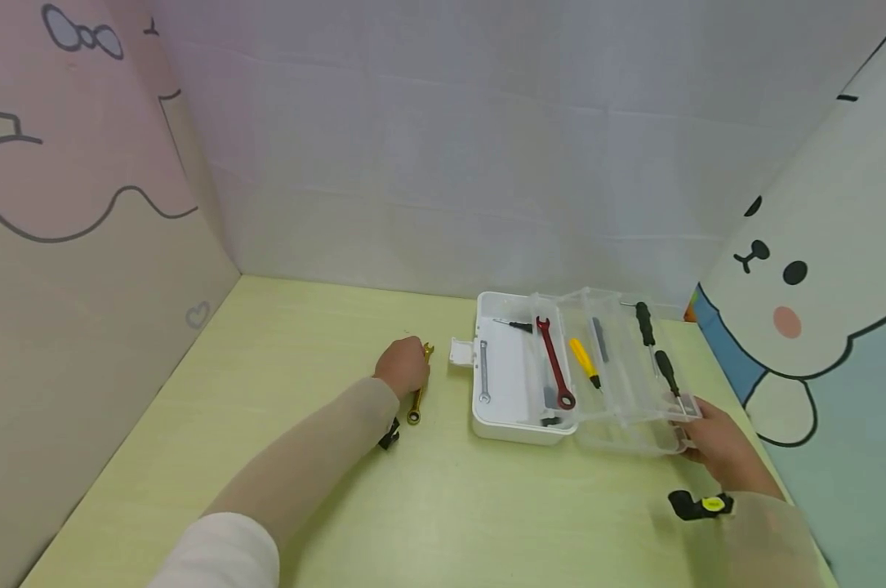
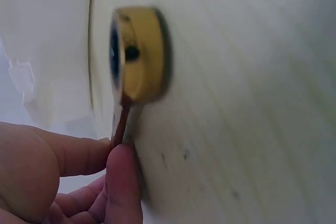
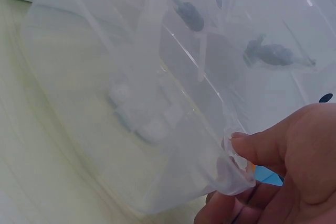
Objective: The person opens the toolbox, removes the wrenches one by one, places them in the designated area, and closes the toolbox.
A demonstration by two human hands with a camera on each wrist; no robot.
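Left hand: thumb and finger pinch the golden metal wrench's shank; the left hand (image 1: pixel 402 366) is over the middle of the table, nearer the far edge than the near one.
Golden wrench: this slim, shiny golden metal wrench (image 1: pixel 416 400) has its forked end toward the table's far edge and its ring end toward the near edge; I can't tell whether the ring touches the surface.
Right hand: thumb and fingers pinch the clear lid's near right corner; the right hand (image 1: pixel 725 441) is by the table's right edge.
Clear lid: a see-through, divided plastic lid (image 1: pixel 626 441), opened out from the box's right side toward the table's right edge.
In the clear plastic: two black-handled screwdrivers (image 1: pixel 644 322) toward the right, a yellow-handled screwdriver (image 1: pixel 582 359) further left, and a slim grey piece (image 1: pixel 600 339) beside it.
Red wrench: a dark red metal wrench (image 1: pixel 553 355) slants along the box's right side; I can't tell which layer carries it.
White box: a shallow white plastic box (image 1: pixel 523 431) near the table's far edge, its white latch (image 1: pixel 461 352) sticking out leftward.
Inside it: a silver wrench (image 1: pixel 484 371) along the left wall, a small black-handled screwdriver (image 1: pixel 516 325) by the far wall.
Table: pale yellow wood-grain table (image 1: pixel 413 523), its far edge against a white wall (image 1: pixel 413 163).
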